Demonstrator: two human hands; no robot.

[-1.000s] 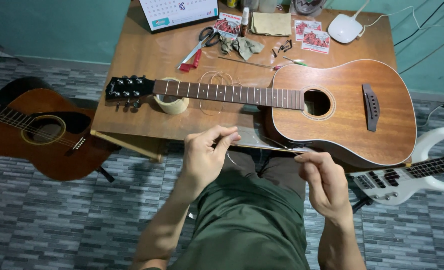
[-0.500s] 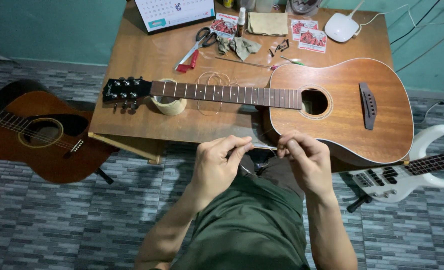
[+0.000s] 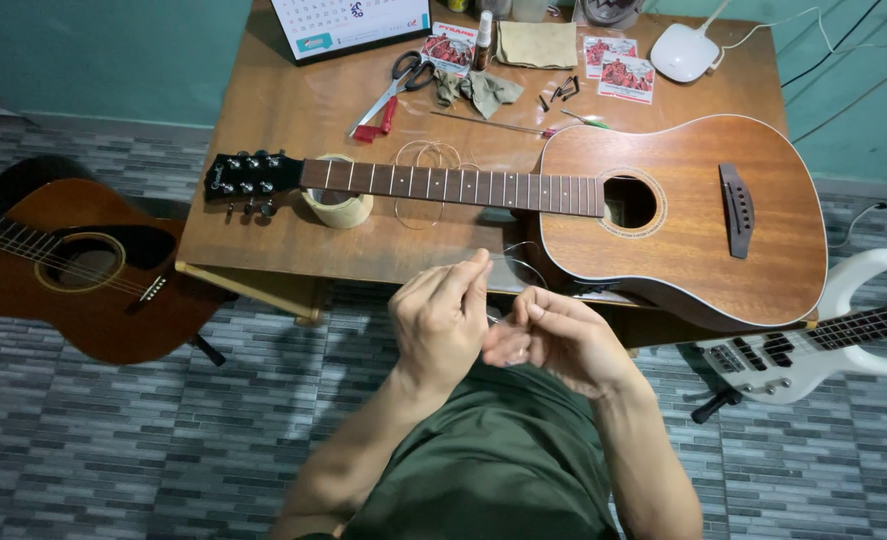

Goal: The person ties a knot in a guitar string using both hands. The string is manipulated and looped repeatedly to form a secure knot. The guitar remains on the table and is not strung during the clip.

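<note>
Both my hands are together in front of my lap, just below the wooden table's front edge. My left hand pinches a thin guitar string between thumb and fingers. My right hand is curled around the same string, and its fingers touch the left hand. A loop of the string rises toward the brown acoustic guitar, which lies flat on the table with its headstock to the left. The neck rests on a roll of tape.
On the table's far side lie scissors, red-handled cutters, a green cloth, string packets, a desk calendar and a white device. A second acoustic guitar lies on the floor at left, a white electric bass at right.
My hands were spread apart stretching the string; they have come together, and they now touch and curl around the string close to my body.
</note>
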